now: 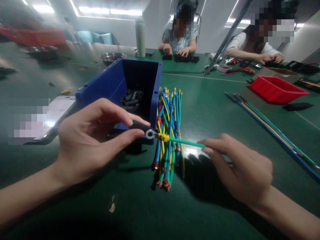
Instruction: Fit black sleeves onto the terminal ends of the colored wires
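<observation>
Between the thumb and fingers of my left hand (92, 140) is a short black sleeve (140, 127), likely a piece of heat-shrink tubing. My right hand (240, 163) pinches a green wire (186, 142). A silver ring terminal (150, 134) with a yellow band (163, 137) sits at that wire's left end, right against the black sleeve. Whether the ring has entered the sleeve's mouth I cannot tell; it looks to be in front of it. Behind and below lies a bundle of blue, yellow and green wires (172, 116) with bare copper ends. A blue bin (100, 80) holds several black sleeves (132, 98).
A phone (57, 113) lies left of the bin. At right are long wires (272, 126) with black-sleeved ends and a red tray (277, 90). A metal bowl (112, 58) and a pale bottle (140, 38) stand behind. Two people work across the green table (207, 100).
</observation>
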`<state>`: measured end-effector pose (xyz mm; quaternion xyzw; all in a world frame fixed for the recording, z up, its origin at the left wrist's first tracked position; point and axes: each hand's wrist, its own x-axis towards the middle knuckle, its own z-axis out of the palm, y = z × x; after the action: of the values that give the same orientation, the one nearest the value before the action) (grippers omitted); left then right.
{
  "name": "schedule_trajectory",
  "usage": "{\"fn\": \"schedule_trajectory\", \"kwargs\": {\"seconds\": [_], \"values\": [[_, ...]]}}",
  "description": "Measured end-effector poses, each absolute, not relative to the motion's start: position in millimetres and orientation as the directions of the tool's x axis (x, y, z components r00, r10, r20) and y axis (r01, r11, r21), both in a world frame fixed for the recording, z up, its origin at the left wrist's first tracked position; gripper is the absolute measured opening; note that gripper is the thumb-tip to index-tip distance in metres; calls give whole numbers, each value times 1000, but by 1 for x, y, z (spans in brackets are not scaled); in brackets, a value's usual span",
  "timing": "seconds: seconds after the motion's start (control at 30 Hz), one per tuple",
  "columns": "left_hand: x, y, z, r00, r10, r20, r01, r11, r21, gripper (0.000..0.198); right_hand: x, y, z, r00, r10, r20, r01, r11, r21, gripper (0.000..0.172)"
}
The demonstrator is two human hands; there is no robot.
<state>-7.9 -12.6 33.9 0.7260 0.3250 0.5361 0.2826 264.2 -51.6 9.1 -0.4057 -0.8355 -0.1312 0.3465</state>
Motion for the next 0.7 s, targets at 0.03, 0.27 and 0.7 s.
{"fn": "schedule_trajectory", "kwargs": {"seconds": [0.03,0.27,0.7], "values": [[-8,-13,34,205,786,583,168,-615,770,23,264,-51,8,-421,589,690,769,635,-73,10],[-15,-10,30,117,802,586,321,-588,742,36,265,-48,6,-413,597,688,760,642,-100,11],[-13,-10,32,119,773,623,296,-627,721,20,264,-48,7,-409,612,677,752,646,-129,10]]}}
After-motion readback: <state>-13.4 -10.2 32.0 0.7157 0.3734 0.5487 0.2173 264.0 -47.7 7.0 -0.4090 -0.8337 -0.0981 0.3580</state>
